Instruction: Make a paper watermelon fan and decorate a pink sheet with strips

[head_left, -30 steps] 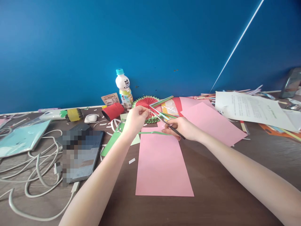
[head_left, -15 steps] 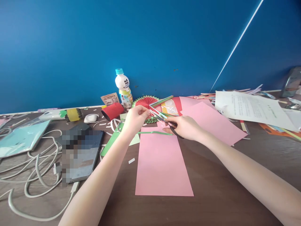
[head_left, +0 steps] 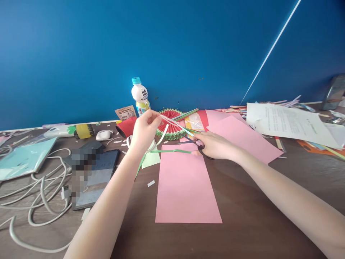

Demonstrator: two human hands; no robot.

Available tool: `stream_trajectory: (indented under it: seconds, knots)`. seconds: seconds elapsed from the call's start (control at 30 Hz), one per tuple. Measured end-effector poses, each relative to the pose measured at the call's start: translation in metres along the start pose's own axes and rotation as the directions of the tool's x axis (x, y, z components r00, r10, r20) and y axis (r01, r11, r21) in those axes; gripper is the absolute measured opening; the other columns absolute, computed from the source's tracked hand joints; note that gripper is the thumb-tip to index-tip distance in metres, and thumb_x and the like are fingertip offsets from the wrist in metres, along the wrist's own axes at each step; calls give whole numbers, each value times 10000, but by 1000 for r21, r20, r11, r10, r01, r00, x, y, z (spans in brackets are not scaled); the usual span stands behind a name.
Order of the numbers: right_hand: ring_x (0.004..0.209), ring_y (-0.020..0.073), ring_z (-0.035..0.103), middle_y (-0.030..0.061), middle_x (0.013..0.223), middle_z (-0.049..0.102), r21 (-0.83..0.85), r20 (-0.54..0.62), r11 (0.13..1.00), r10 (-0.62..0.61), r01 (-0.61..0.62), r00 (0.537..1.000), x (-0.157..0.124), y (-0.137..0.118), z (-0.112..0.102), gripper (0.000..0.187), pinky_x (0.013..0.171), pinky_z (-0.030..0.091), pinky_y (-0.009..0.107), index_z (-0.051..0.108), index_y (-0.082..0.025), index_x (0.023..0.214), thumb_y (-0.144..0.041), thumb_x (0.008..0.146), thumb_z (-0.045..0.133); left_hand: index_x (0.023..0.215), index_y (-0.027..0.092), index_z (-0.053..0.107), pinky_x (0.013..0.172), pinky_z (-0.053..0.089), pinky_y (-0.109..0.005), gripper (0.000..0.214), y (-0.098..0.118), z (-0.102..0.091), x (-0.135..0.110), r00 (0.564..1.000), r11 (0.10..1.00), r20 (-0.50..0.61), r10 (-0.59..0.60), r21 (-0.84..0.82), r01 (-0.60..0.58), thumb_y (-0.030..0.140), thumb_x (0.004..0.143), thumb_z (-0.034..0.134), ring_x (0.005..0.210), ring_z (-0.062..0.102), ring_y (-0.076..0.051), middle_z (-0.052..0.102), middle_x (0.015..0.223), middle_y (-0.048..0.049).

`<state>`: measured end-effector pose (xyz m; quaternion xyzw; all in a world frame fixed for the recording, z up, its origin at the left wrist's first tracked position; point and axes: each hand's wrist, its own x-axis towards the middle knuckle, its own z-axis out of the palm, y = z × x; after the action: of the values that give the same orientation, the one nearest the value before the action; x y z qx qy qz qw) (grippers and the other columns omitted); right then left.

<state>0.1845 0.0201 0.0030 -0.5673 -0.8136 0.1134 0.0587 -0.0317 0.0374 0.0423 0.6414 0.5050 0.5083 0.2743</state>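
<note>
My left hand (head_left: 147, 126) is raised over the table, its fingertips pinched on a thin white strip (head_left: 174, 123) that stretches right towards the scissors. Another short white strip (head_left: 163, 133) hangs just below it. In my right hand (head_left: 211, 144) are dark-handled scissors (head_left: 201, 145), their blades pointing left and slightly apart. A thin green strip (head_left: 175, 151) runs from the right hand across the top of a pink paper sheet (head_left: 185, 187). Behind the hands stands a pleated red and green paper rosette (head_left: 169, 133). A white ring-shaped roll (head_left: 152, 145) is partly hidden by the left hand.
A bottle (head_left: 140, 94), a red tube (head_left: 126, 126) and an earbud case (head_left: 104, 135) stand at the back left. A phone (head_left: 99, 180) and white cables (head_left: 43, 194) lie left. More pink paper (head_left: 242, 138) and a printed sheet (head_left: 285, 122) lie right.
My left hand has moved left and slightly up, drawing away from the scissors with the white strip. My right hand has shifted slightly right, still holding the scissors.
</note>
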Motion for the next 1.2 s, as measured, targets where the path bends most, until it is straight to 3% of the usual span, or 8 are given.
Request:
stream_trajectory:
  seconds: [0.13,0.37,0.5,0.63,0.8,0.97,1.07,1.2]
  knots:
    - [1081,298,436,127,1112,516,20,-22,991,130,-130,991,6,18,2,405,860,392,381,513,-203,1050,-361,685,586,706,186,533,726,424,-258,79,0,-3,1,999,999,-25,-25,-25,24,244,743,494,736,578,-135,607,695,11]
    - [1124,323,395,152,1180,470,70,-129,964,264,-257,956,14,37,-4,617,890,379,393,408,-155,1237,-326,663,554,690,184,521,764,417,-273,107,4,-3,1,997,996,0,-82,-36,82,267,745,484,768,572,-141,610,728,1]
    - [1157,347,369,178,1227,454,-28,-151,923,375,-383,915,15,49,-8,681,874,376,408,337,-123,1308,-302,677,517,714,186,515,716,407,-263,93,6,-2,-2,982,993,154,-114,29,111,277,720,530,769,565,-143,608,736,13]
    - [1163,371,366,220,1214,459,-163,-144,890,406,-426,902,16,65,-8,707,832,378,406,313,-101,1328,-329,688,509,750,186,515,631,388,-248,116,5,0,-5,919,988,365,-147,96,120,289,706,544,710,549,-134,601,739,20]
    - [1102,362,415,183,1119,538,-236,-99,869,423,-434,901,13,72,-12,677,720,397,362,416,-148,1242,-328,607,569,755,187,517,592,378,-244,95,2,2,-5,859,991,494,-134,70,114,267,705,513,712,551,-139,606,756,8]
    - [950,299,532,148,986,613,-294,-106,846,433,-444,895,6,64,-20,484,595,378,308,527,-149,1090,-255,618,536,715,187,533,655,395,-242,58,3,3,-6,823,995,560,-95,39,89,221,710,486,749,562,-133,612,757,15]
    - [771,253,580,116,868,644,-308,-82,822,478,-479,874,3,58,-25,412,511,342,291,574,-181,1012,-220,603,540,696,192,524,599,391,-230,56,5,4,-8,811,994,575,-108,43,102,226,707,481,705,557,-130,613,754,16]
    - [714,231,569,89,793,641,-356,-91,809,469,-468,879,-1,49,-29,293,483,316,277,627,-203,828,-193,539,581,703,196,530,582,388,-222,68,5,5,-10,812,993,572,-116,65,97,238,707,477,677,545,-121,612,761,19]
